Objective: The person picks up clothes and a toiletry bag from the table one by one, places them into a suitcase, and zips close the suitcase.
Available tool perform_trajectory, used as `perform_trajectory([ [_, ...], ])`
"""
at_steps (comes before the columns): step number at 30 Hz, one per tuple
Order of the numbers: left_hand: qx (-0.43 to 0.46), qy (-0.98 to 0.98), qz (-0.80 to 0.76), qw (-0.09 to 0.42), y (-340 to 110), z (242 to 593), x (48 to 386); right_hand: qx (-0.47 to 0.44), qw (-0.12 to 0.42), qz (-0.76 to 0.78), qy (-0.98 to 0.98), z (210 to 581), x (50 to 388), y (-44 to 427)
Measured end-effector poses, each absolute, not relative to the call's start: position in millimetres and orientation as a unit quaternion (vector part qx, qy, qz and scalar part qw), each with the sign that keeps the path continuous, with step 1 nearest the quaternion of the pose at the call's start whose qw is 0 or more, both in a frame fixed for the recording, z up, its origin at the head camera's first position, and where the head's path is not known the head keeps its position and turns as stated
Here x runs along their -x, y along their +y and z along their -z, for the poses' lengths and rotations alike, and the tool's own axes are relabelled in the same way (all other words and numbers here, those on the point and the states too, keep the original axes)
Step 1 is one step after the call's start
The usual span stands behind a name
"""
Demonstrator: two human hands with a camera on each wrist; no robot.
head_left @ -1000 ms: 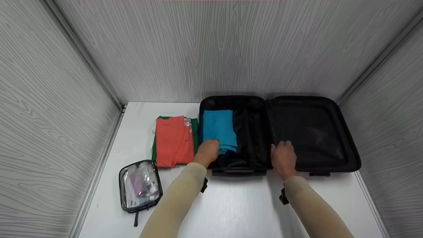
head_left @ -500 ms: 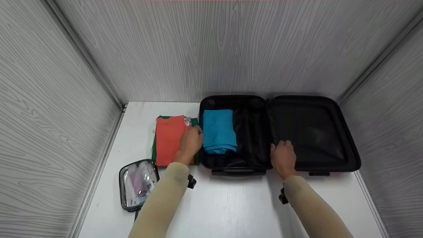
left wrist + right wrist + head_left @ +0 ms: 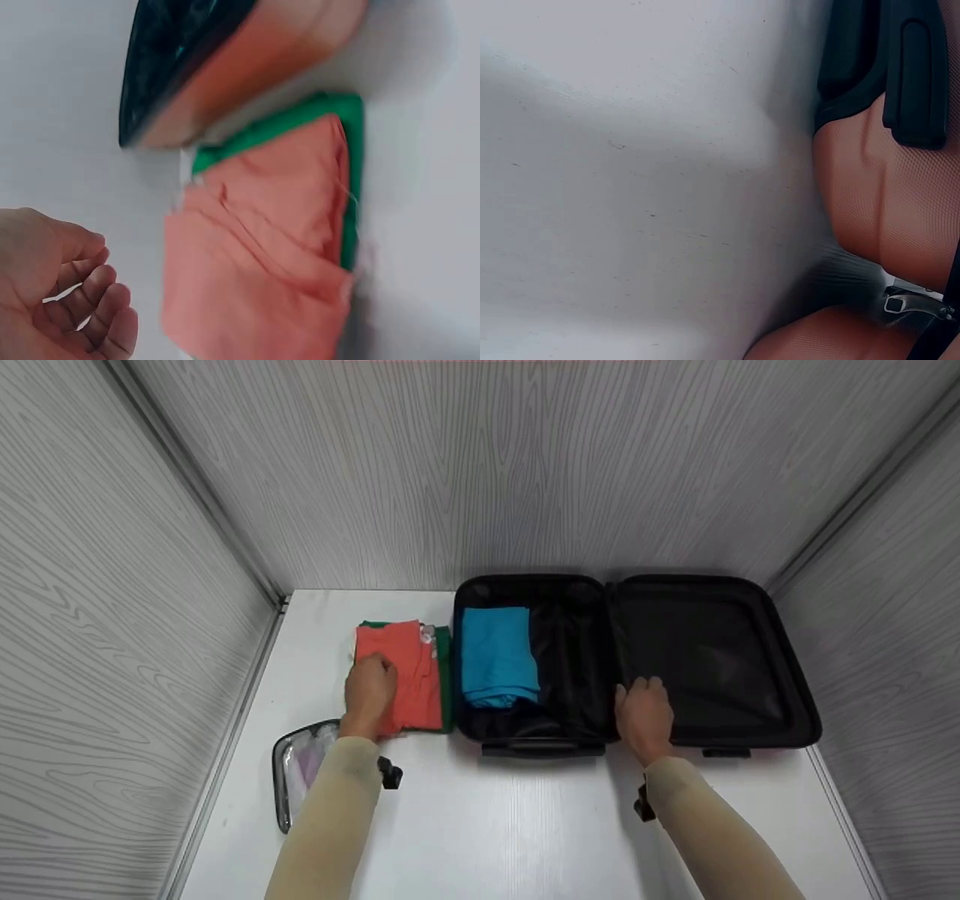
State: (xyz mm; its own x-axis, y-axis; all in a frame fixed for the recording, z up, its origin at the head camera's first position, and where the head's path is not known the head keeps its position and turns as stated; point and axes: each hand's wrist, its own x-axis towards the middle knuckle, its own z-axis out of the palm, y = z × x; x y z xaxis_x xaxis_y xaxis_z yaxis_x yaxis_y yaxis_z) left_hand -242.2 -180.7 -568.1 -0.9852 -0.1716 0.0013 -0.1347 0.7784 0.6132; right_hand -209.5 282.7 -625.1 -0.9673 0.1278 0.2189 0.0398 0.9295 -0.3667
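My left hand (image 3: 370, 690) is over the left side of a folded orange garment (image 3: 409, 675). Its fingers are loosely curled with nothing between them, as the left wrist view shows, with the hand (image 3: 67, 292) apart from the cloth (image 3: 255, 255). Beneath the orange garment, green cloth (image 3: 445, 682) sticks out. An open suitcase (image 3: 544, 750), black inside and orange-brown outside, lies to the right. Folded blue cloth (image 3: 496, 649) fills part of its left half. My right hand (image 3: 645, 716) holds the front rim of the right half near the hinge; its fingertips reach inside.
A clear zip pouch (image 3: 289, 780) with black edging is at the front left, partly hidden by my left forearm. Grey panels (image 3: 480, 472) enclose the white table (image 3: 510, 825) behind and on both sides. A metal zip pull (image 3: 911, 304) hangs on the suitcase.
My left hand has moved left from the blue cloth in the suitcase, across the orange garment to its left side. The right hand has stayed at the rim.
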Motion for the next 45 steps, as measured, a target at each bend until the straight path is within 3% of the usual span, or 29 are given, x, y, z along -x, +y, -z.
perform_trajectory([
  [5, -0.105, -0.946, 0.303, 0.043, -205, 582, 240, 0.048, 0.108, -0.182, -0.976, 626, 210, 283],
  [16, -0.141, -0.955, 0.261, -0.017, -218, 602, 232, 0.041, 0.132, -0.179, -0.974, 627, 207, 283],
  [27, -0.179, -0.940, 0.290, -0.035, -216, 608, 230, 0.044, 0.132, -0.177, -0.974, 626, 206, 284],
  [45, -0.182, -0.877, 0.421, -0.145, -210, 576, 245, 0.044, 0.137, -0.169, -0.975, 626, 205, 284],
])
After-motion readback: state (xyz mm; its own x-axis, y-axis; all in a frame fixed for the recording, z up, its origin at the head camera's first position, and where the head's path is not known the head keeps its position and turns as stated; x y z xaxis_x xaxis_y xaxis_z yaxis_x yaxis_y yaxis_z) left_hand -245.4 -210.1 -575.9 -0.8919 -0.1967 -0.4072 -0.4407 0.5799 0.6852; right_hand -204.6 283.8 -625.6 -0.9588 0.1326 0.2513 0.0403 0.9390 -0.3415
